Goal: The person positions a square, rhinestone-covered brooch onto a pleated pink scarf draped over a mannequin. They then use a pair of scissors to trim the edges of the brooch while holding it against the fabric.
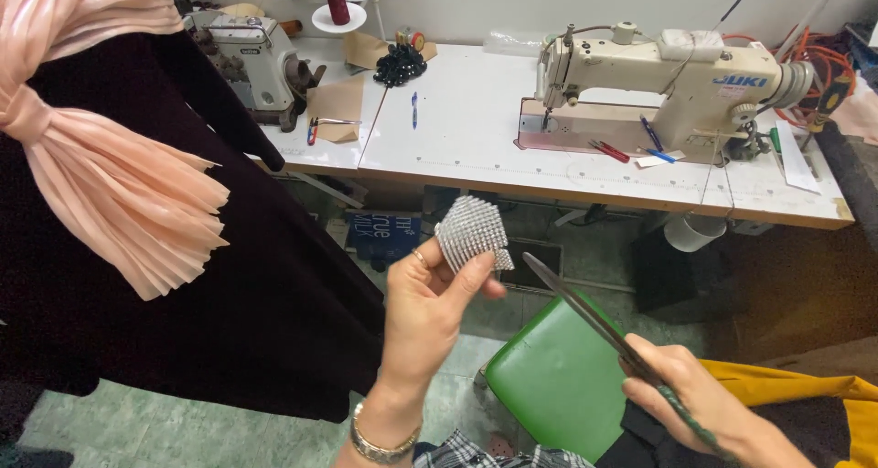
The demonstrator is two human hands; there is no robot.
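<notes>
My left hand grip is pinched on a silver rhinestone mesh patch, thumb and fingertips clamping its lower edge, patch held up at frame centre. Gold bracelet on that wrist, ring on one finger. My right hand, lower right of frame, grip is wrapped around the handles of long scissors; blades look closed, point up-left, tip just below the patch, near it but I can't tell if touching. Under the scissors: a green stool seat. Yellow fabric at the lower right edge. Left side of frame: dark velvet dress with a pleated peach sash tied on it. Upper half: white table carrying a cream sewing machine at upper right, a second machine at upper left, a pile of black beads and a blue pen between them. White cup hangs under the table edge.
</notes>
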